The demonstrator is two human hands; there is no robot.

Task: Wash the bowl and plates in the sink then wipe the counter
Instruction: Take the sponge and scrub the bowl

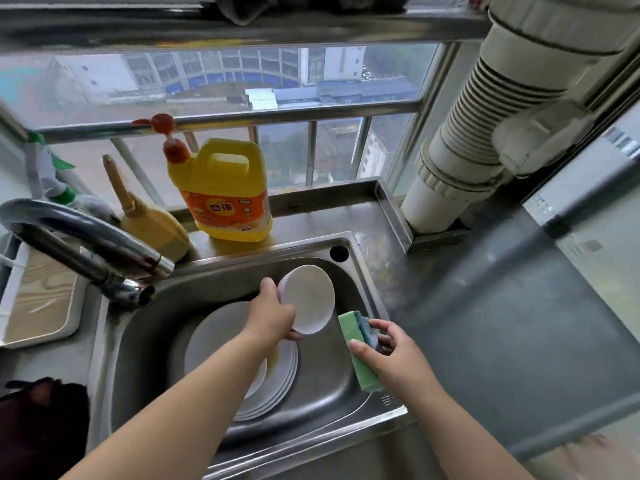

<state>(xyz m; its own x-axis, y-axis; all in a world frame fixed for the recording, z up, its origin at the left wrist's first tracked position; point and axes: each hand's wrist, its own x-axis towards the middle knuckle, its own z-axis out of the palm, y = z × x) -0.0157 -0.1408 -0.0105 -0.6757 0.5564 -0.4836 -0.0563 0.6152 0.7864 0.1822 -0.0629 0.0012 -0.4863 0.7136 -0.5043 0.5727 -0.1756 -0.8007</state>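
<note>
A: Hands?
B: Left hand (272, 317) grips the white round ceramic bowl (308, 299) by its rim, tilted, held above the stainless steel sink (145, 341). Right hand (391, 355) pinches the green rectangular sponge with blue scrub side (358, 355), just beside the bowl, apart from it.
A: Plates?
B: Stack of white round plates (225, 348) on the sink floor, under the left forearm.
A: Counter?
B: Grey steel counter (485, 323) right of the sink. Yellow detergent jug with orange pump (221, 192) behind the sink. Chrome faucet (86, 247) at left.

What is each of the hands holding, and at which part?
Left hand grips the white bowl at its rim. Right hand pinches the green sponge across its sides, near the upper end.
</note>
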